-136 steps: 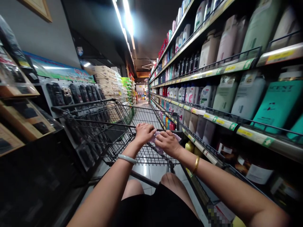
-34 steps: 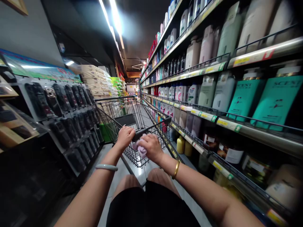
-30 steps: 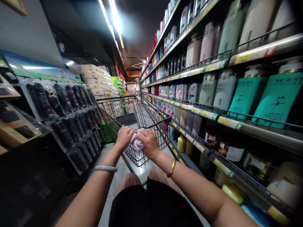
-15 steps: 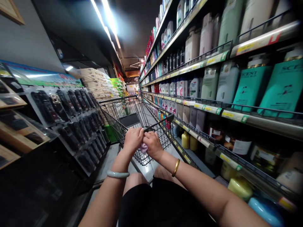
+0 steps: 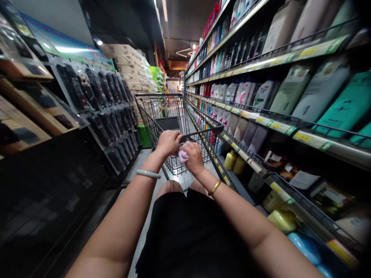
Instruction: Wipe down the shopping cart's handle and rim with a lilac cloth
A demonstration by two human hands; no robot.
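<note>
A black wire shopping cart [image 5: 174,116] stands in the aisle in front of me. My left hand [image 5: 168,142] is closed over its handle bar [image 5: 203,133]. My right hand [image 5: 193,156] sits right beside it, fingers closed round a small crumpled lilac cloth [image 5: 183,155] pressed against the handle. A pale bangle is on my left wrist, a gold one on my right.
Shelves of shampoo and detergent bottles [image 5: 261,96] run along the right, with yellow bottles [image 5: 235,161] low down. On the left hang racks of dark packaged goods [image 5: 110,104]; stacked cartons [image 5: 130,65] stand further on. The tiled aisle floor [image 5: 150,162] runs ahead.
The cart has swung from angled left to pointing straight down the aisle. My right hand has slid the cloth left along the handle, up beside my left hand.
</note>
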